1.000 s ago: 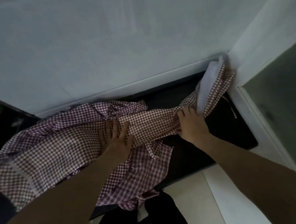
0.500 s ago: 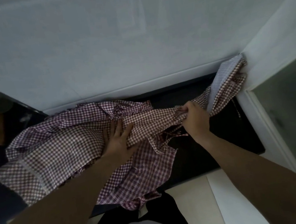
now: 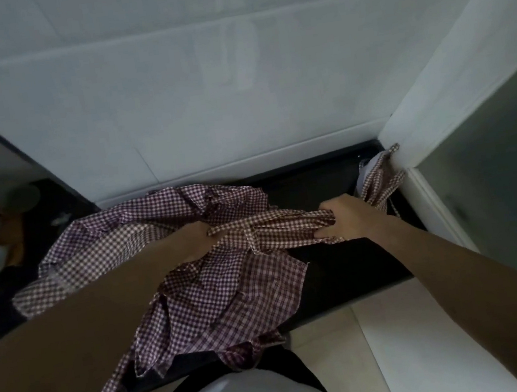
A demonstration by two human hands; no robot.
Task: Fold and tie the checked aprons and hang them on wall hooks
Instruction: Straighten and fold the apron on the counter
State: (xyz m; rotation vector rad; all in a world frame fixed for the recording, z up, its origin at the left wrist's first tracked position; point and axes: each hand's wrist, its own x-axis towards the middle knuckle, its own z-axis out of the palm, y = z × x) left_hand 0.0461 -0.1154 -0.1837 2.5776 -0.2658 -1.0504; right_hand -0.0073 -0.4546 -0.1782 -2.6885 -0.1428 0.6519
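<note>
Two bare hands are working one checked apron [image 3: 217, 293], maroon-and-white gingham, which is lying crumpled across a dark tabletop [image 3: 352, 269]. Landmark for all placings: the apron's bunched middle band [image 3: 271, 227].

Left hand [image 3: 196, 242]: sitting at the left end of the band, fingers curled tight, the grip clamped on the gathered cloth. Forearm is reaching in from the lower left and lying over the apron's left spread.

Right hand [image 3: 342, 221]: sitting at the right end of the band, fingers curled under and thumb on top, the grip clamped on the cloth. Forearm is coming in from the lower right.

Band: stretching roughly level between the two fists, drawn into a narrow twisted rope of folds.

Apron, remainder: a wide rumpled portion is spreading left of and behind the band; a loose panel is hanging below the band, draping over the tabletop's near edge towards the person's dark clothing. A further piece of checked cloth [image 3: 380, 179] is trailing beyond the right hand, up against a white door frame [image 3: 422, 128]; whether it belongs to the same apron cannot be told.

Surroundings: a pale tiled wall [image 3: 205, 104] is rising behind the band; light floor tiles [image 3: 385, 343] are showing below and right of it; blurred items are sitting far left, unidentifiable.
</note>
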